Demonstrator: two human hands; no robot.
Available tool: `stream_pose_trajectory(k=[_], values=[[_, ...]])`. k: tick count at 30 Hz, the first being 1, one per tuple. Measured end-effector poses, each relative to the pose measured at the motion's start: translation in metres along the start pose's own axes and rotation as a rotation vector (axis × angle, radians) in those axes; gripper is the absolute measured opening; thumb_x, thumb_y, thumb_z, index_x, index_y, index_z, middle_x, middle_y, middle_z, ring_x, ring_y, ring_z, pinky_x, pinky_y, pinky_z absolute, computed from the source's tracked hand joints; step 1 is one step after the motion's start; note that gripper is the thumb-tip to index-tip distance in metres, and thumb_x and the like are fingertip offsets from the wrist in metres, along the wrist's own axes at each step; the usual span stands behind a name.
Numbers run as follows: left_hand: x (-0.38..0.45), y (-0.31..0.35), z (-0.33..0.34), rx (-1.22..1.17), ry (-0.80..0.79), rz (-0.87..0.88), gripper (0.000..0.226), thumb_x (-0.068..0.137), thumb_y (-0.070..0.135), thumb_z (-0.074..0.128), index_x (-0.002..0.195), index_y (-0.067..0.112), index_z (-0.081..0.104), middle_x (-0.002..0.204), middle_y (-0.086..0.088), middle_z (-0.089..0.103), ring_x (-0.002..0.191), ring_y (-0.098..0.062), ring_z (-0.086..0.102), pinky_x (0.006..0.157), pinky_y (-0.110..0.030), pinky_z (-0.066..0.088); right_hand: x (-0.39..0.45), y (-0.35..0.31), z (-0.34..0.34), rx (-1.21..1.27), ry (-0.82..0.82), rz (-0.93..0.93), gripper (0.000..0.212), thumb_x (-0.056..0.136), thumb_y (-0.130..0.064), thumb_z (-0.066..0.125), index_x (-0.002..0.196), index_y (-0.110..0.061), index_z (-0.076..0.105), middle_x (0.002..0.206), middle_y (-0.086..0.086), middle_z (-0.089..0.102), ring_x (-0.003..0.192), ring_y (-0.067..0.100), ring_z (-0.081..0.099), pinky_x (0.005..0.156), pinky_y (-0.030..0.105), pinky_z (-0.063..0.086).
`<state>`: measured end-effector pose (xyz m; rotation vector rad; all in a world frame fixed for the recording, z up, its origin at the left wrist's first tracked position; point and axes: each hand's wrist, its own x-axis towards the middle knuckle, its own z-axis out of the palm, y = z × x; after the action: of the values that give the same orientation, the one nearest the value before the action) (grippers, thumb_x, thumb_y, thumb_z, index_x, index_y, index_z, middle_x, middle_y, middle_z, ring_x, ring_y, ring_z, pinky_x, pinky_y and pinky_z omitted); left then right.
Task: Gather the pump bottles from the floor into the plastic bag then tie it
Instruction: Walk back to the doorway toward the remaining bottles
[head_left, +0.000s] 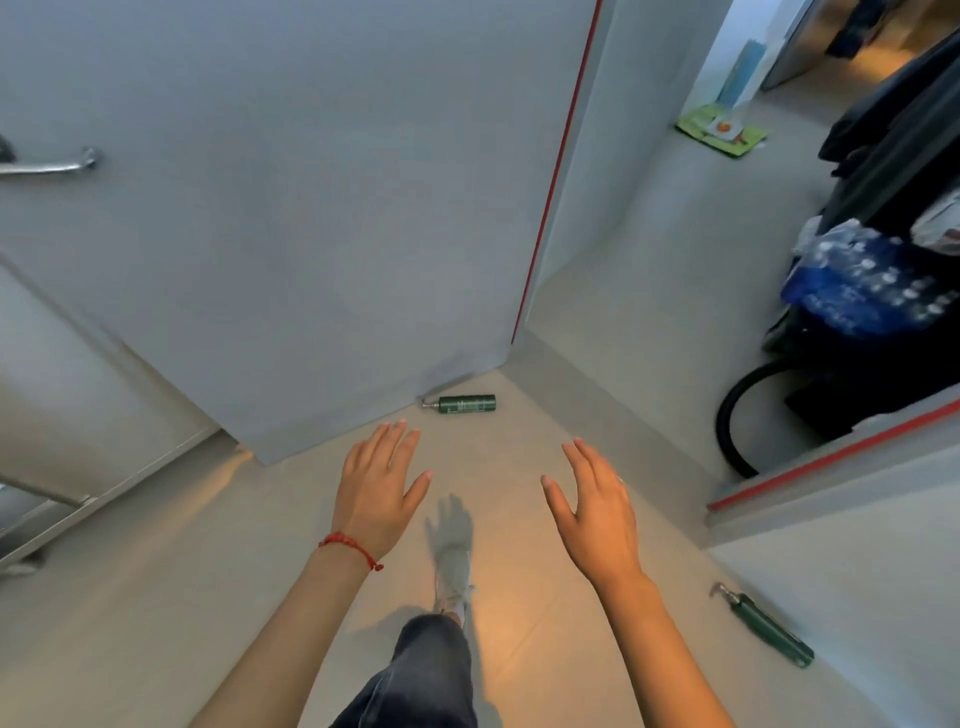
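Two dark green pump bottles lie on the pale floor. One pump bottle (461, 404) rests on its side at the foot of the grey door, pump end to the left. The other pump bottle (764, 627) lies at the lower right beside a grey wall, pump end up and left. My left hand (379, 488), with a red string on its wrist, hangs open just below the first bottle, fingers spread. My right hand (595, 506) is open too, held to the right of the left one. Neither hand touches anything. No plastic bag is in view.
A grey door (291, 208) with a red edge stands ahead, a metal handle (49, 163) at far left. My leg and shoe (451, 577) step forward between my arms. At right are a blue water-bottle pack (862, 280), dark clothes and a black hose (737, 415). A green mat (722, 130) lies far back.
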<state>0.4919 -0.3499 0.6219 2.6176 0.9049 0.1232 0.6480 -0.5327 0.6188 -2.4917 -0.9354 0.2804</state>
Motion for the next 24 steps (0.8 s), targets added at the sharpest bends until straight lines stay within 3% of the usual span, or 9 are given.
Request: stream_pose_trajectory(k=[9, 13, 24], values=[[0.158, 0.009, -0.005, 0.006, -0.019, -0.094, 0.07, 0.091, 0.051, 0.017, 0.113, -0.001, 0.059, 0.118, -0.022, 0.062, 0.109, -0.039, 0.058, 0.09, -0.053, 0.045, 0.184, 0.004, -0.015, -0.021, -0.098, -0.09, 0.049, 0.091, -0.037, 0.049, 0.134, -0.014, 0.042, 0.146, 0.007, 0.039, 0.134, 0.024, 0.035, 0.108, 0.037, 0.028], [0.204, 0.016, 0.005, -0.015, -0.015, -0.191, 0.057, 0.086, 0.042, 0.033, 0.114, -0.001, 0.058, 0.12, -0.022, 0.061, 0.111, -0.039, 0.056, 0.093, -0.053, 0.043, 0.253, 0.017, -0.013, 0.003, -0.141, -0.163, 0.049, 0.091, -0.035, 0.051, 0.133, -0.012, 0.043, 0.144, 0.009, 0.041, 0.133, 0.025, 0.037, 0.107, 0.037, 0.029], [0.285, 0.026, 0.081, -0.042, 0.011, -0.475, 0.057, 0.09, 0.044, 0.034, 0.122, 0.001, 0.053, 0.129, -0.021, 0.055, 0.121, -0.039, 0.048, 0.099, -0.054, 0.038, 0.415, 0.063, 0.048, -0.008, -0.436, -0.433, 0.046, 0.089, -0.027, 0.056, 0.129, -0.006, 0.047, 0.137, 0.017, 0.048, 0.127, 0.031, 0.044, 0.104, 0.042, 0.035]])
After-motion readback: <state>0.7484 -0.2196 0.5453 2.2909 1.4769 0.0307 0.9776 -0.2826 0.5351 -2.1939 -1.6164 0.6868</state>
